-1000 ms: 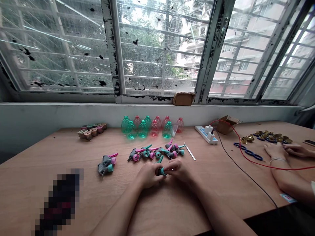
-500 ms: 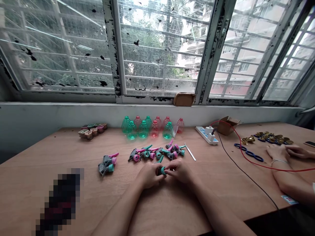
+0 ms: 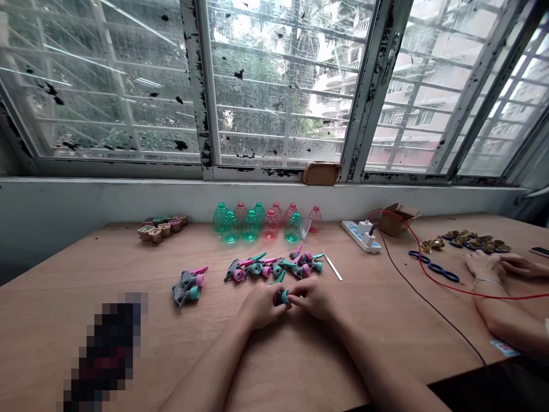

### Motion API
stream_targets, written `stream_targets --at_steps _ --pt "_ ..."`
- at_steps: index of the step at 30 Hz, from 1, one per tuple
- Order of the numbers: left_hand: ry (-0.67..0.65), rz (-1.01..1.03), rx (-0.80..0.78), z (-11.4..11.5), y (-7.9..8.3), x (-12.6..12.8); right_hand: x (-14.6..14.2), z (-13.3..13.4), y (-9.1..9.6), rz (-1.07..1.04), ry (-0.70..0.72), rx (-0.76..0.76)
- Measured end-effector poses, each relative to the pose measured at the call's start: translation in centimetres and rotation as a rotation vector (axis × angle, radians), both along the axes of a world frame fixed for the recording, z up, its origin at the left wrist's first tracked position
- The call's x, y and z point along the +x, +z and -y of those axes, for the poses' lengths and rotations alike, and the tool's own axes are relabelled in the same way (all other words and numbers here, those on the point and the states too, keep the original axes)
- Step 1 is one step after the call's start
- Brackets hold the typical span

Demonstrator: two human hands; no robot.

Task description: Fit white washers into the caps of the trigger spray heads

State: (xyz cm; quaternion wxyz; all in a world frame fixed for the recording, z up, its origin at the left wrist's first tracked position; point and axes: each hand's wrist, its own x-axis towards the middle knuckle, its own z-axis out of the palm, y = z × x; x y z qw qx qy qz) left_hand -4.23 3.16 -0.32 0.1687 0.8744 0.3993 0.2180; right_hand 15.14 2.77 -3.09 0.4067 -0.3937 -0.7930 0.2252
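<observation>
My left hand [image 3: 266,306] is closed around a dark grey spray trigger head [image 3: 285,296] with a teal collar and teal lever, low over the table. From the other side, my right hand [image 3: 315,298] pinches at the open end of the collar; whether a small part sits between its fingertips is hidden. Just beyond my hands lies a pile of spray trigger heads [image 3: 256,269] in grey with pink or teal parts. Two more trigger heads [image 3: 185,290] rest to the left. White tweezers [image 3: 333,265] lie right of the pile.
Green and red clear bottles [image 3: 250,228] stand along the wall. A power strip [image 3: 361,237], a cardboard box [image 3: 397,220] and cables are at back right. Small blocks [image 3: 160,230] sit back left. Another person's hands [image 3: 489,266] are near gold-coloured parts [image 3: 476,240] and blue rings [image 3: 435,268].
</observation>
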Motion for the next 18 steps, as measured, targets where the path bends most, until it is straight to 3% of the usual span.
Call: stream_targets --at_steps 4,8,11,15,18 --pt "-0.027 0.046 -0.006 0.0 0.0 -0.1 -0.3 0.4 0.3 -0.015 -0.019 0.098" --pt "-0.063 0.102 -0.005 -0.1 0.1 -0.2 -0.5 0.8 0.9 -0.142 -0.202 0.216" --pt "-0.079 0.072 0.013 -0.2 -0.1 -0.1 -0.4 0.8 1.1 -0.205 -0.288 0.203" --pt "-0.095 0.031 0.037 -0.1 -0.4 0.0 -0.2 0.4 1.0 -0.198 -0.261 0.154" --pt "-0.037 0.116 0.156 -0.3 -0.1 -0.5 0.0 0.2 0.9 -0.248 -0.305 0.155"
